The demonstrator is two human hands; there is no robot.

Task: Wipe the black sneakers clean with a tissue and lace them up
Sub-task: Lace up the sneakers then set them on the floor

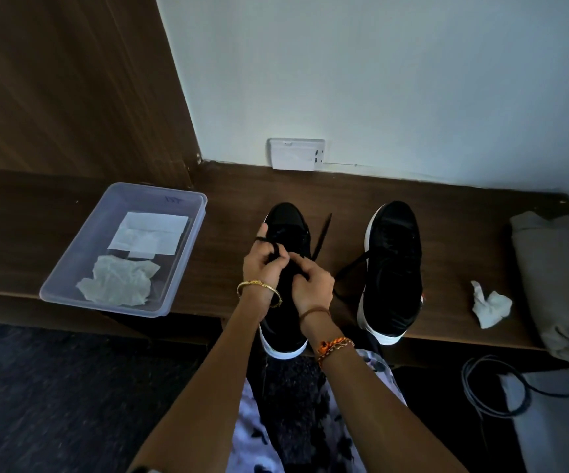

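Hands (286, 274) hide laces, knot seemingly unclear

Dim, bluish light, dark lower corners, wide-angle bending at edges

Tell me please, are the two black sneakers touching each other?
Apart. The head view shows bare brown shelf between the left sneaker and the right sneaker.
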